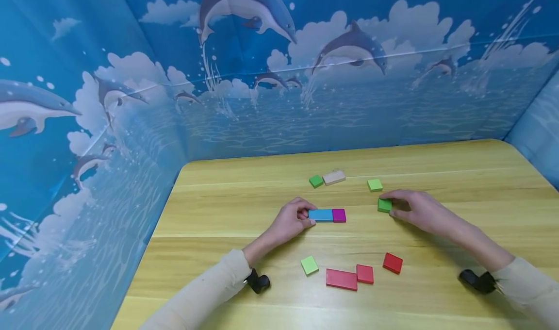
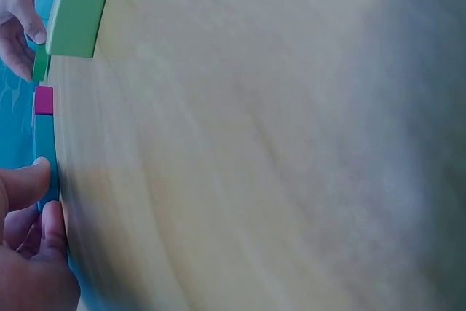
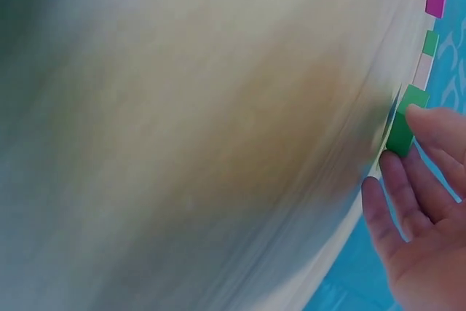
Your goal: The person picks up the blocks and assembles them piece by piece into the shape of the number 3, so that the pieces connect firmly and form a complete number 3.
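Observation:
Near the middle of the table, my left hand [image 1: 293,219] pinches the left end of a flat blue block [image 1: 321,215] between thumb and fingers. A purple square block [image 1: 339,215] sits against the blue block's right end, in line with it. To the right, my right hand [image 1: 420,210] grips a green square block [image 1: 385,205] by its edges. The right wrist view shows the thumb on one face of this green block [image 3: 408,121] and a fingertip at its lower end. Just behind it lies a light green square block [image 1: 374,185].
At the back, a green block [image 1: 316,181] touches a beige block [image 1: 334,177]. In front lie a light green block [image 1: 309,265], a long red block [image 1: 341,279] touching a red square [image 1: 365,273], and another red square [image 1: 392,263]. A dolphin-print curtain [image 1: 279,121] borders the wooden table [image 1: 209,194].

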Demonstrator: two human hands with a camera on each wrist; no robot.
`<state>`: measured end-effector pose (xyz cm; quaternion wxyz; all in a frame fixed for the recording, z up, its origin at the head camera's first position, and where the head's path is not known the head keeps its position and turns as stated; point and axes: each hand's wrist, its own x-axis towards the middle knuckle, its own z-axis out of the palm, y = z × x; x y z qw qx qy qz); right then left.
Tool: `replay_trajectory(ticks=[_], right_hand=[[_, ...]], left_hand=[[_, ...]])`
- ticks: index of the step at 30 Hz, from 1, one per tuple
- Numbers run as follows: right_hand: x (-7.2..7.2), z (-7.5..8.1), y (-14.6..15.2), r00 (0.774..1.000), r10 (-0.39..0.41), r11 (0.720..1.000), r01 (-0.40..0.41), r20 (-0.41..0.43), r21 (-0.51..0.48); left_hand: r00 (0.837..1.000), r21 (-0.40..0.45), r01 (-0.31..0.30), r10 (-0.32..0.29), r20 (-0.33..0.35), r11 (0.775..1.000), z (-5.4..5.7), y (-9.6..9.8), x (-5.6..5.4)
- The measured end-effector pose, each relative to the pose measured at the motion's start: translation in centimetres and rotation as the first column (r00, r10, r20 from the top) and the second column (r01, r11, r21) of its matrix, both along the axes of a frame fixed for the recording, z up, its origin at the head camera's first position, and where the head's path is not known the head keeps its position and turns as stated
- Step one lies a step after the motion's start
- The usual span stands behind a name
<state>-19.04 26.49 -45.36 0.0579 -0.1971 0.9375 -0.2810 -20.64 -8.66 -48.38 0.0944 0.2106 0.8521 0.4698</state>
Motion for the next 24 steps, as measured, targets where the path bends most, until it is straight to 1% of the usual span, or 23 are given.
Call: replay_trajectory(ticks=[11,16,24], right_hand=[[-0.3,0.2,-0.9,1.000,0.015,0.999,-0.016,-0.006,-0.033],[-0.5,0.3,-1.8,0.999,0.037,0.999,-0.038,-0.023,-0.036],[-0.9,0.3,-3.1,0.998,0.061,0.996,-0.063,-0.028,-0.058]], left_hand=[[1.000,0.001,-0.005,0.005,0.008,1.000,0.0,0.1,-0.1],[1.000,-0.006,-0.002,0.002,0.009,1.000,0.1,0.1,-0.1],[1.000,0.007,-0.008,0.008,0.019,1.000,0.2,0.2,0.0]])
